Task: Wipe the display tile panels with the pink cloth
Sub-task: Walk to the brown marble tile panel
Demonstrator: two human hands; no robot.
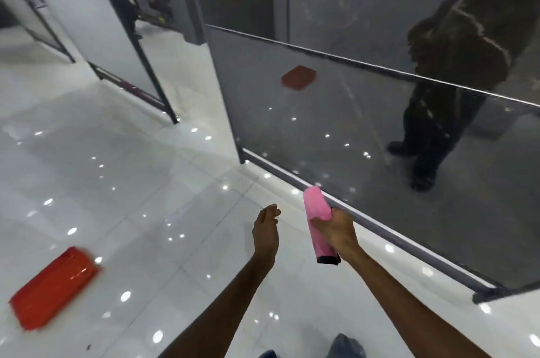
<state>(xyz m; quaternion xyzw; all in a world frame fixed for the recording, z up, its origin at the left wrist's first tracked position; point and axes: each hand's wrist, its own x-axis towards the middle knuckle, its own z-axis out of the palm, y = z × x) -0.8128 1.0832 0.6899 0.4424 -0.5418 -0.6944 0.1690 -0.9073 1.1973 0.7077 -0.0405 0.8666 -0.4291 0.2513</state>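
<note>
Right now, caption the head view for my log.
Right hand holds the pink cloth near the dark tile panel; left hand open.

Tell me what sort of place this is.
Probably a tile showroom. Large glossy dark tile panels stand in metal frames, lighter panels stand in a row behind, and the polished white floor mirrors ceiling lights. The right hand holds a pink cloth.

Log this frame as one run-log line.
right hand: holds pink cloth | left hand: open, empty | dark tile panel: cloth not touching | red box: on floor
</note>
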